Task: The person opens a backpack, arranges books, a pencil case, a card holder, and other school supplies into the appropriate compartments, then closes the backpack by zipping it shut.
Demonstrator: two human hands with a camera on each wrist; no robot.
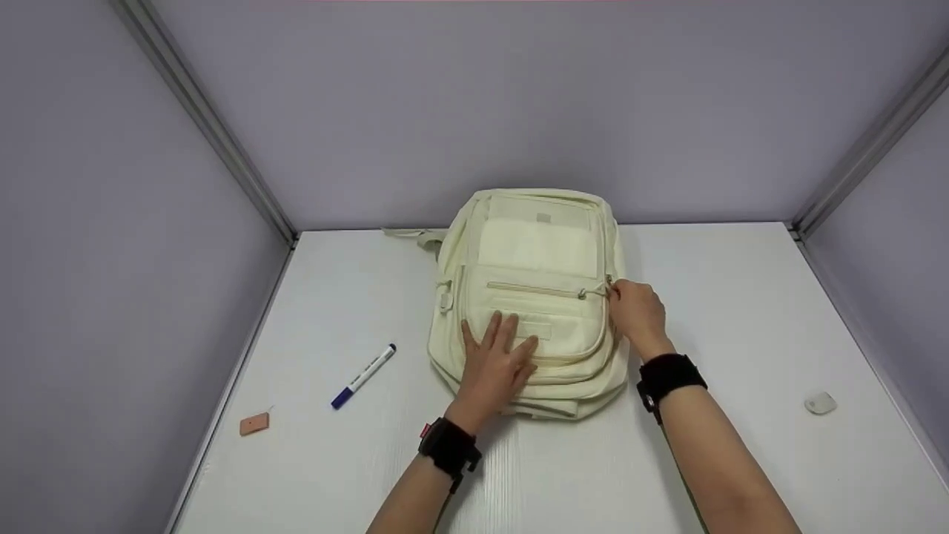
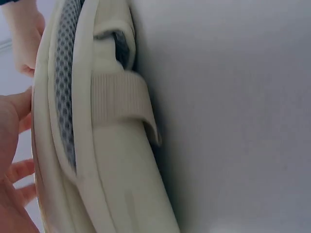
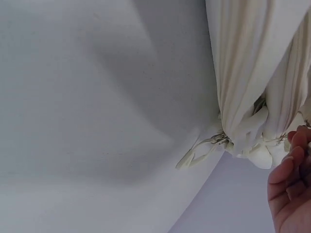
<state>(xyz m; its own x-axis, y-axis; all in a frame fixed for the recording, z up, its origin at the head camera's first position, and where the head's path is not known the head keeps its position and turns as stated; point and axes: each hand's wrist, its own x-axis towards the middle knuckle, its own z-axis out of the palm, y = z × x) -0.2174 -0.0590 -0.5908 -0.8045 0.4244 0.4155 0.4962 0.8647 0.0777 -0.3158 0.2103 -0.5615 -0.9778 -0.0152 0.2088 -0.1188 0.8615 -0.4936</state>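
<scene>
A cream backpack [image 1: 545, 245] lies front side up on the white table. My left hand [image 1: 493, 371] rests on its front pocket, with the fingers spread. At the right edge of the bag, my right hand [image 1: 639, 315] pinches a zipper pull, mostly covered by the fingers. Another zipper pull [image 1: 582, 294] sits at the end of the short front-pocket zipper. In the left wrist view the bag's side shows grey mesh [image 2: 65, 73] and a webbing loop [image 2: 121, 97]. The right wrist view has curled fingers [image 3: 286, 170] by the zippered edge.
Left of the bag lies a white marker [image 1: 367, 373] with a blue cap. A small orange-pink block [image 1: 254, 423] is near the table's left edge, and a small white oval object [image 1: 820, 403] near the right. Grey-purple panels [image 1: 549, 96] surround the table.
</scene>
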